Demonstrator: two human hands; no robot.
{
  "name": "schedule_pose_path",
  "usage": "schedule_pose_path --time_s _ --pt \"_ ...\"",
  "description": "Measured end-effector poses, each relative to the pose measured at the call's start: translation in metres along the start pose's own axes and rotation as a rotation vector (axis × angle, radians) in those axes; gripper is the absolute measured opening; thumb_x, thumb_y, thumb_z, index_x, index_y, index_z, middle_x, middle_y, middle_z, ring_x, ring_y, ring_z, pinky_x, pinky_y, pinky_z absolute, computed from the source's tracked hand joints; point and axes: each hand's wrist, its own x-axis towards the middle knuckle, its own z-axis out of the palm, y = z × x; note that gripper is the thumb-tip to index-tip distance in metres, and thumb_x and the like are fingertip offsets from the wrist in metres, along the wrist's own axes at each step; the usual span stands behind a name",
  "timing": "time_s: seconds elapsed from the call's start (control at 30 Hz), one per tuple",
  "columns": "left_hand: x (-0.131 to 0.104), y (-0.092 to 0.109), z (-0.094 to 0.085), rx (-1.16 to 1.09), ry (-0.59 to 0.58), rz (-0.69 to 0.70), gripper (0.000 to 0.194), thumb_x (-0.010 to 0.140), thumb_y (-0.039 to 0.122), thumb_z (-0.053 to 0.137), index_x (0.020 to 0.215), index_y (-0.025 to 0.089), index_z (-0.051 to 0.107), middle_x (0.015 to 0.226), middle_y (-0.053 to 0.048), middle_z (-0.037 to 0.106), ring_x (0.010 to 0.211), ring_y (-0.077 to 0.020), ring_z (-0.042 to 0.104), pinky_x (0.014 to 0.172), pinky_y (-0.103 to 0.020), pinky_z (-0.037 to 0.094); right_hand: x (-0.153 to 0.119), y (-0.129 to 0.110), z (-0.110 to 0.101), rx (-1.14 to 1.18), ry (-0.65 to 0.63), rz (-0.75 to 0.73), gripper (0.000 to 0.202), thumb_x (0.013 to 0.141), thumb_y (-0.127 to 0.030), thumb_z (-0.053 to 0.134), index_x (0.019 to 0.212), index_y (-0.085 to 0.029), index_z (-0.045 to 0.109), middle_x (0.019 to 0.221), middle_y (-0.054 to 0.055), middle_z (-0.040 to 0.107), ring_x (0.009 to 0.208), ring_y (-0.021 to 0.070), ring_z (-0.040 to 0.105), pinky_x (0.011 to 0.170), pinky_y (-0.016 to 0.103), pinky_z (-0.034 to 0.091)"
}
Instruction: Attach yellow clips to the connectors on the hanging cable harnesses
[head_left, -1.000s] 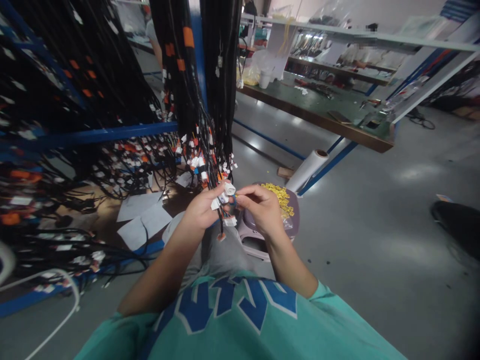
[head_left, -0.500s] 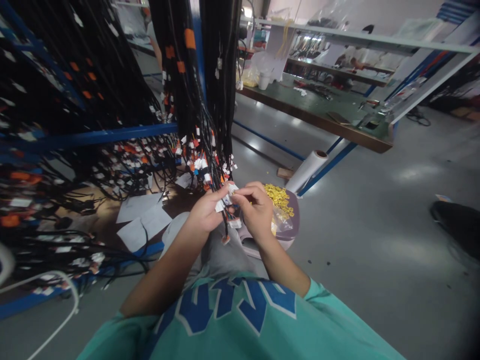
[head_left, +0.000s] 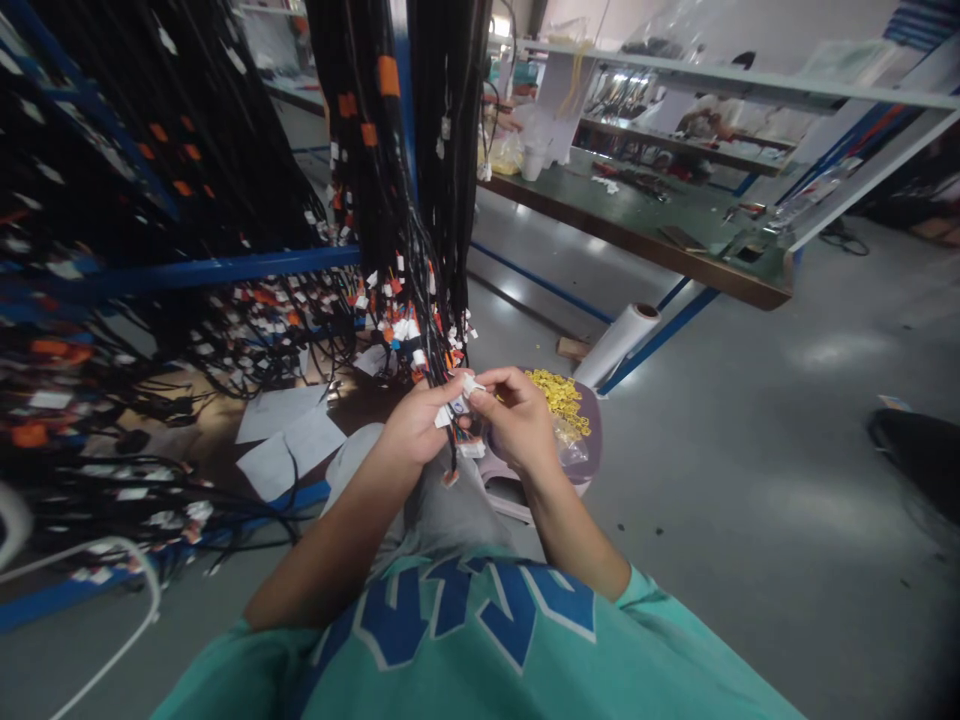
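Note:
A thick black wiring harness (head_left: 425, 230) hangs in front of me, its lower wires ending in white, orange and red connectors. My left hand (head_left: 417, 425) is closed around the lower wire ends, with its thumb on top. Between thumb and fingers, my right hand (head_left: 517, 412) pinches a white connector (head_left: 471, 384) right beside the left thumb. Another white connector (head_left: 471, 450) with coloured wires dangles just below both hands. Close behind my right hand, small yellow parts (head_left: 559, 395) lie heaped on a mauve stool (head_left: 592, 440), next to a clear plastic bag (head_left: 571, 440).
More harnesses hang on a blue rack (head_left: 225, 268) at left, with white paper sheets (head_left: 289, 440) below them. A green-topped workbench (head_left: 637, 205) stands at right. A white roll (head_left: 619, 345) leans by its leg. People sit farther back.
The view has shifted slightly. My right fingers have moved a little, and the white connector now shows more clearly between them. My left hand keeps its hold on the wires.

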Motion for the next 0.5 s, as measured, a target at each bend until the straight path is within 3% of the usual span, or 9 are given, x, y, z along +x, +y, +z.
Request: schedule_pose_path --time_s 0.23,0.5 --pt "-0.001 -0.001 0.004 0.014 0.023 0.03 0.011 0.081 0.004 0.054 0.072 0.008 0.059 0.054 -0.001 0.056 0.038 -0.0098 0.051 0.034 -0.019 0.038 0.006 -0.005 -0.003 0.051 0.014 0.029 0.019 0.058 -0.026 0.075 0.063 -0.018 0.059 0.061 -0.005 0.055 0.05 0.0069 0.05 0.049 0.022 0.042" --pt "0.005 -0.004 0.002 0.064 0.028 0.071 0.012 0.082 0.011 0.059 0.071 0.01 0.058 0.051 0.001 0.056 0.035 -0.0086 0.049 0.035 -0.019 0.04 0.011 -0.002 0.002 0.004 0.063 0.006 0.019 0.059 -0.028 0.072 0.06 -0.019 0.056 0.055 -0.005 0.053 0.049 0.0079 0.049 0.048 0.023 0.042"
